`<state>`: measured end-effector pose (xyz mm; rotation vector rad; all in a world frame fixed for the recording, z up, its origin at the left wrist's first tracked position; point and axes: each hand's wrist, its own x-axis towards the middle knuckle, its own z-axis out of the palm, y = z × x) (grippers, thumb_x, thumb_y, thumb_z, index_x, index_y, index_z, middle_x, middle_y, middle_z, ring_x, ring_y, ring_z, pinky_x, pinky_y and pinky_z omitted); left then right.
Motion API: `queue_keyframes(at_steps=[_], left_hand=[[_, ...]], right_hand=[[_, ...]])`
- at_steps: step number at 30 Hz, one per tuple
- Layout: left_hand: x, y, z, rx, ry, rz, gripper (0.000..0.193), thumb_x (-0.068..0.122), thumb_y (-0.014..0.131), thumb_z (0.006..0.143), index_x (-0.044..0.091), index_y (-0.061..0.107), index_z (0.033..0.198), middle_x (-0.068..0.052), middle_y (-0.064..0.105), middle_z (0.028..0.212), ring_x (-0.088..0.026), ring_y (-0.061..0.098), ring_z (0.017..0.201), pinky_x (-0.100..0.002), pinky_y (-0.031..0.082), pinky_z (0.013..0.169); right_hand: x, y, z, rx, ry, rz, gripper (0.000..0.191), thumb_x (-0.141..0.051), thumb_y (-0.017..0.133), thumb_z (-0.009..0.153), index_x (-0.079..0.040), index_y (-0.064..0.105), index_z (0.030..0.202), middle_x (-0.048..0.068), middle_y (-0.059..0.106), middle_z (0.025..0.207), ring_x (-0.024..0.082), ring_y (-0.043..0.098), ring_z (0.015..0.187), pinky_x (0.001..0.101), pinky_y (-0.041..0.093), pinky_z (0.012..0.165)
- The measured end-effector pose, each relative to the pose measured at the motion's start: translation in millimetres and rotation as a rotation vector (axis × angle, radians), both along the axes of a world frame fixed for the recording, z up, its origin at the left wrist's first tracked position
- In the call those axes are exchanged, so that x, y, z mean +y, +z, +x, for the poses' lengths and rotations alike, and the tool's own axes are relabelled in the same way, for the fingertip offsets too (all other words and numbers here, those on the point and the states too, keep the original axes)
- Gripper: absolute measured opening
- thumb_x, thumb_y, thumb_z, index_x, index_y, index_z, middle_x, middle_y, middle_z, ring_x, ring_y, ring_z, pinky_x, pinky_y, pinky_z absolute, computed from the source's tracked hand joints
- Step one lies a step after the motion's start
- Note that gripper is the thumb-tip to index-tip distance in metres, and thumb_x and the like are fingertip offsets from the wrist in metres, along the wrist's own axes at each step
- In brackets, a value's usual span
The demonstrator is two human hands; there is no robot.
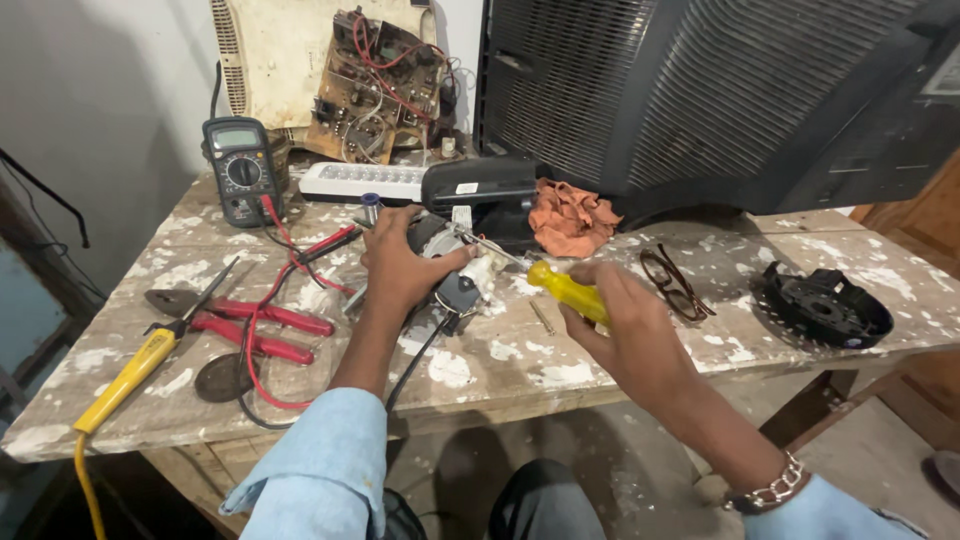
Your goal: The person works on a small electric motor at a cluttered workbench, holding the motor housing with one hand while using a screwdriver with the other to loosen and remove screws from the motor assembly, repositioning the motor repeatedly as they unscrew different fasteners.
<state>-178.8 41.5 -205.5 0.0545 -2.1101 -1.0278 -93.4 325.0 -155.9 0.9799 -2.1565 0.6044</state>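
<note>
My left hand (400, 265) grips a small grey and white device (455, 285) resting on the paint-spattered wooden table (560, 375); a black cord runs from it toward me. My right hand (625, 325) holds a yellow-handled screwdriver (565, 290) whose thin metal shaft points up-left, its tip at the top of the device beside my left thumb. Both sleeves are light blue, and a metal bracelet sits on my right wrist.
Red-handled pliers (265, 330), a yellow soldering iron (125, 380) and a multimeter (240, 170) with red and black leads lie to the left. Behind stand a circuit board (375, 90), white lamp bar (360, 182), orange rag (572, 218) and large black casing (720, 90). Eyeglasses (675, 283) and a black round part (825, 305) lie right.
</note>
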Motion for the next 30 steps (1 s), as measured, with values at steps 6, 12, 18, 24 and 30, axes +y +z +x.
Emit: queue_keyframes(at_steps=[6,12,18,24,30], left_hand=[[-1,2,1,0.006,-0.008,-0.012,0.096,0.059,0.092,0.053,0.004,0.066,0.127,-0.011,0.061,0.128,-0.032,0.056,0.123,-0.051,0.044,0.106],[1,1,3,0.014,0.001,-0.016,0.094,0.058,0.093,0.054,0.006,0.067,0.127,-0.011,0.06,0.13,-0.035,0.054,0.124,-0.052,0.042,0.105],[3,2,4,0.02,-0.01,-0.001,0.093,0.057,0.093,0.054,0.006,0.067,0.127,-0.009,0.061,0.128,-0.032,0.055,0.125,-0.052,0.042,0.105],[4,5,6,-0.004,-0.002,-0.006,0.094,0.057,0.094,0.054,0.005,0.067,0.127,-0.01,0.06,0.127,-0.033,0.054,0.124,-0.053,0.042,0.104],[2,4,6,0.058,-0.019,-0.012,0.093,0.057,0.094,0.054,0.004,0.068,0.126,-0.011,0.06,0.129,-0.034,0.055,0.123,-0.051,0.043,0.106]], right_hand=[[-13,-5,-6,-0.051,-0.288,-0.076,0.021,-0.021,0.077,0.097,-0.002,0.069,0.105,0.013,0.07,0.086,0.021,0.069,0.068,0.0355,0.053,0.062],[5,20,-8,-0.737,-0.201,-0.425,0.036,-0.021,0.072,0.098,-0.002,0.056,0.124,0.016,0.068,0.086,0.022,0.059,0.069,0.0379,0.05,0.059],[2,22,6,0.046,-0.054,0.02,0.035,-0.017,0.076,0.088,0.003,0.058,0.111,0.019,0.071,0.102,0.025,0.07,0.086,0.0355,0.055,0.073],[-24,13,6,-0.245,-0.482,-0.059,0.025,-0.025,0.07,0.1,-0.003,0.067,0.111,0.021,0.074,0.091,0.03,0.072,0.075,0.0399,0.054,0.07],[-1,27,0,-0.236,-0.071,-0.13,0.044,-0.016,0.08,0.083,0.003,0.051,0.111,0.019,0.073,0.083,0.03,0.076,0.077,0.0358,0.056,0.067]])
